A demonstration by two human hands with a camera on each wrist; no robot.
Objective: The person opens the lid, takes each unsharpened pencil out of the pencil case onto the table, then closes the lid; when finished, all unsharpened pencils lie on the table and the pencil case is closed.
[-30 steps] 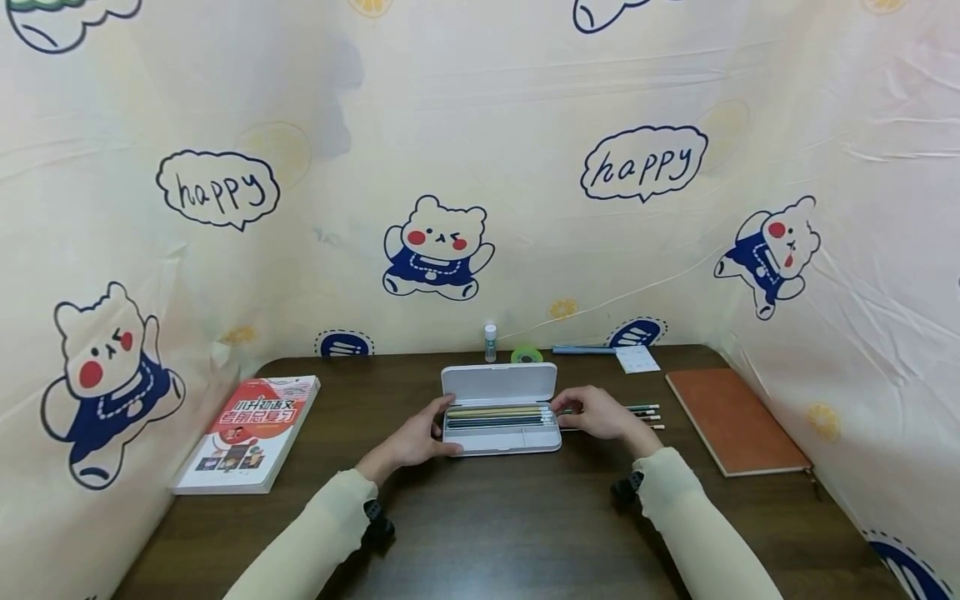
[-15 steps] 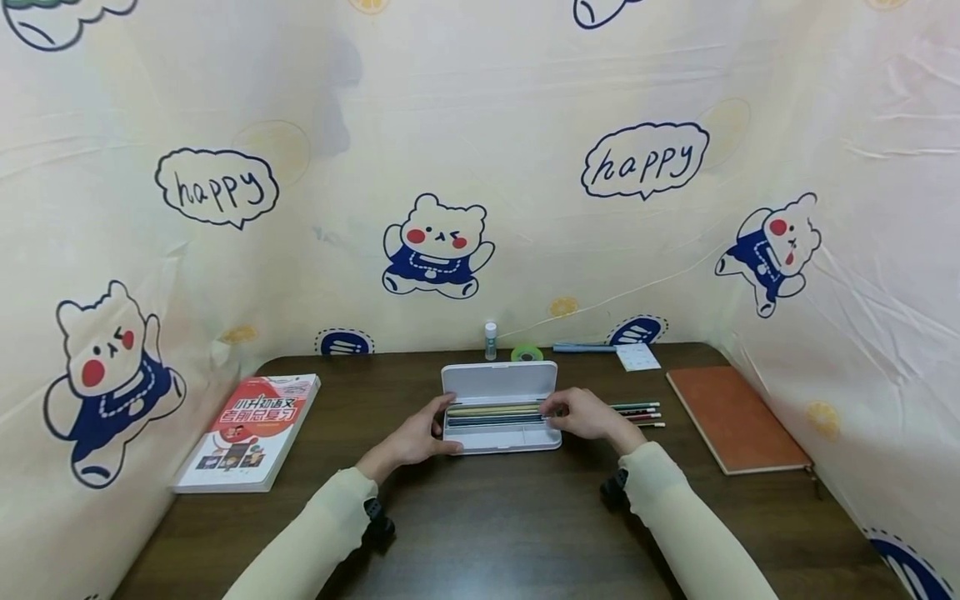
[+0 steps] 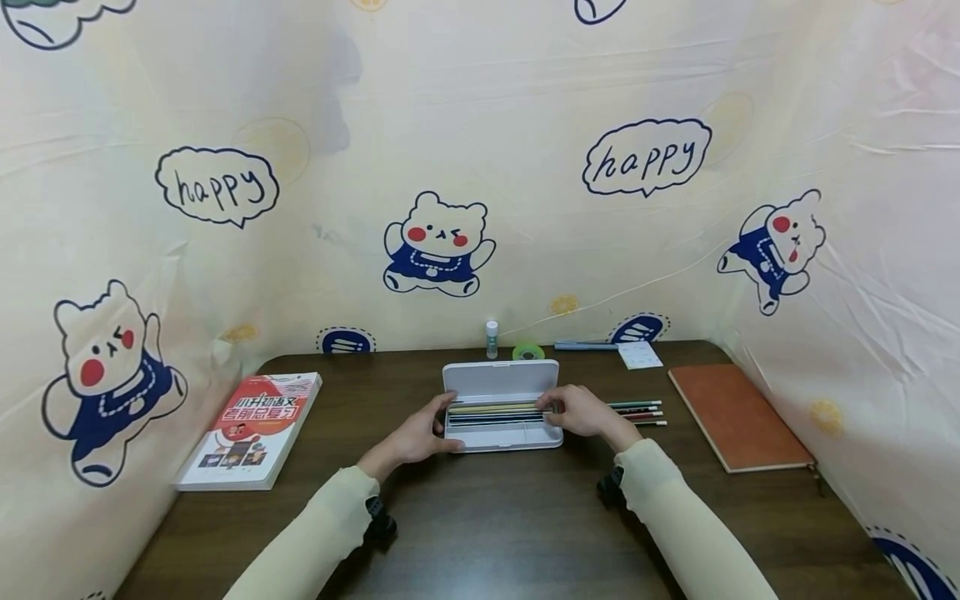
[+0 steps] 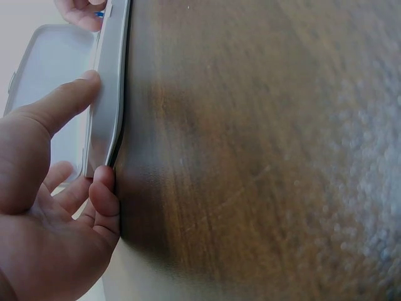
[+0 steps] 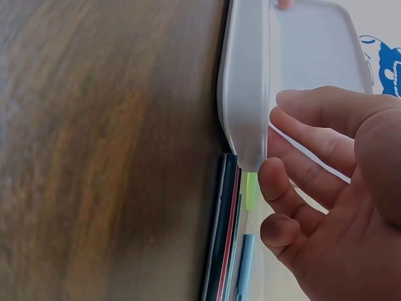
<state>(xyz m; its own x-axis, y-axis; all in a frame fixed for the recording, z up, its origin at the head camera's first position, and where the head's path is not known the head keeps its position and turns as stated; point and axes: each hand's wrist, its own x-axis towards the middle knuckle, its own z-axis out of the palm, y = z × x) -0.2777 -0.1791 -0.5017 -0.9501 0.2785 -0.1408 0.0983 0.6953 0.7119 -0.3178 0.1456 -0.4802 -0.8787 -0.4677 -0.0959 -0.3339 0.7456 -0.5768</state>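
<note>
A white pencil case (image 3: 501, 436) lies open at the middle of the brown table (image 3: 487, 517), its lid (image 3: 498, 382) standing up at the back. Several pencils (image 3: 495, 412) lie in its tray. My left hand (image 3: 435, 429) holds the case's left end, with the thumb (image 4: 69, 100) on the front wall (image 4: 111, 81) and the fingers against the end. My right hand (image 3: 570, 412) rests at the right end with loosely curved fingers (image 5: 313, 110) over the rim (image 5: 247, 75) and nothing pinched. A few more pencils (image 3: 639, 411) lie on the table just right of the case.
A red-covered book (image 3: 251, 429) lies at the left and an orange notebook (image 3: 738, 417) at the right. Along the back edge stand a small glue bottle (image 3: 491, 339), a green tape roll (image 3: 528, 352), a blue pen (image 3: 585, 345) and a white note (image 3: 639, 355). Printed cloth walls enclose three sides.
My right hand has moved left from beside the loose pencils to the case's right end. The left hand and the case have stayed in place.
</note>
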